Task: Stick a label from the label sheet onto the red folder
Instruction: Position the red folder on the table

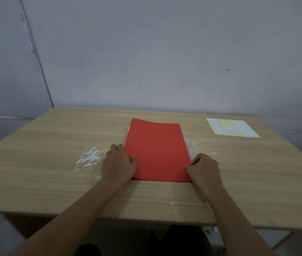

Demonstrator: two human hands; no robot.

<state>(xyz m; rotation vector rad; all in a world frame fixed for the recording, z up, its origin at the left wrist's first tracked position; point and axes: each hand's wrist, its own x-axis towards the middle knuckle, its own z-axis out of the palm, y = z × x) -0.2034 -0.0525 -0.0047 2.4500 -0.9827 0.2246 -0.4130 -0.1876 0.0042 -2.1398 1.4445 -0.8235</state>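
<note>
Lying flat in the middle of the table [45,163], the red folder [155,152] runs lengthwise away from the person, its near edge a little way in from the table's near edge. No label shows on its cover, so the sticking step looks not yet begun. The left hand [118,163] grips the folder's near left edge, thumb on top of the cover and fingers curled at the side. The right hand [204,168] does the same at the near right edge, thumb tip pinching down on the cover. A bit of white peeks out beyond the folder's far left corner; what it is cannot be told. The label sheet [232,127] lies flat at the far right of the table, well apart from the folder and from both hands. White scuffed patches [89,157] mark the wood left of the left hand.

Risks from here, as a judgement: the thin folder may slide or buckle once one hand lets go to reach the sheet, and a label pressed onto a shifting cover could go on crooked or creased
</note>
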